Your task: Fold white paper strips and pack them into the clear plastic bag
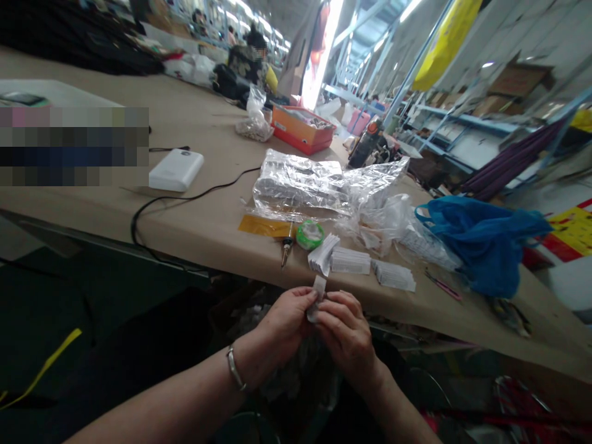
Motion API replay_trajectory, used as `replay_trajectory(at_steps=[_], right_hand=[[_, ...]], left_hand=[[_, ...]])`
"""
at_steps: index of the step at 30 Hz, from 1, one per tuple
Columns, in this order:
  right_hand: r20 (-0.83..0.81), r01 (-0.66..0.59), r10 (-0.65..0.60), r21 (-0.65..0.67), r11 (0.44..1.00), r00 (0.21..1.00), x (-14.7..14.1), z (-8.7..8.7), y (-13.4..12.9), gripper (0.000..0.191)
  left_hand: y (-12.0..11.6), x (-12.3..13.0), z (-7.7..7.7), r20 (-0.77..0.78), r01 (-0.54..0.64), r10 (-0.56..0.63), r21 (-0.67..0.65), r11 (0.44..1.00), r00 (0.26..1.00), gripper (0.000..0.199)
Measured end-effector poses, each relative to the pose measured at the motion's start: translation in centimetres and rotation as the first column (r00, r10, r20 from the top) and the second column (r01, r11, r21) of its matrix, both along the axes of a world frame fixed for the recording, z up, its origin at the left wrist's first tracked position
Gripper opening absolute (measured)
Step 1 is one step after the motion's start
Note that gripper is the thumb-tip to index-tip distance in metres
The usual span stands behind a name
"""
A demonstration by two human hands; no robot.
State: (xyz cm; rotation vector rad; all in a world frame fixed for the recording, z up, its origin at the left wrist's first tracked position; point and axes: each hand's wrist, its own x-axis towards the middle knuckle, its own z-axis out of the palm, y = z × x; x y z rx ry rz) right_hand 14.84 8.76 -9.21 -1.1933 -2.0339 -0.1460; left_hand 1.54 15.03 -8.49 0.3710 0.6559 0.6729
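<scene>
Just off the table's front edge, my left hand [290, 314] pinches a small white strip [319, 284] between thumb and fingers. My right hand [345, 324] meets it from the right, its bent fingers closed on the lower end of the same strip, where a small pale piece [312, 313] shows. Behind the hands, a fanned stack of white labels [322, 254] stands at the table edge, with two more label stacks [350, 261] [394, 275] to its right. A green tape roll [309, 234] and a pointed metal-tipped tool [287, 245] lie behind them.
Clear plastic packaging [300, 182] lies behind the tape on the brown table [217, 228]. An orange box [303, 129] is farther back. A white power bank [176, 170] and black cable are left. A blue bag [490, 240] and pink-handled tool [444, 285] are right.
</scene>
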Motion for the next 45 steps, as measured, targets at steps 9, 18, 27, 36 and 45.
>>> replay_trajectory(at_steps=[9,18,27,36,45], right_hand=[[0.277,0.457,-0.432,-0.028,0.889,0.858,3.8,-1.0,3.2,0.031],[-0.118,0.332,-0.334,-0.037,0.942,0.935,5.0,-1.1,2.5,0.012],[0.009,-0.062,0.062,-0.021,0.998,0.998,0.7,-1.0,-0.2,0.015],[0.018,-0.080,0.081,-0.031,0.996,0.997,-0.1,-0.8,-0.5,0.017],[0.132,0.556,-0.558,0.056,0.829,0.819,7.6,-0.7,-0.7,0.053]], left_hand=[[-0.2,-0.6,-1.0,-0.261,0.072,-0.049,0.078,0.994,0.964,0.009],[0.2,-0.2,-0.1,-0.318,0.121,-0.099,0.052,0.991,0.943,0.006],[-0.2,0.1,-0.1,-0.022,0.065,-0.065,0.029,0.997,0.998,0.005],[-0.5,0.2,-0.4,-0.073,0.055,-0.052,0.046,0.997,0.996,0.005],[-0.5,0.1,0.2,-0.298,0.124,-0.122,-0.014,0.992,0.947,0.008]])
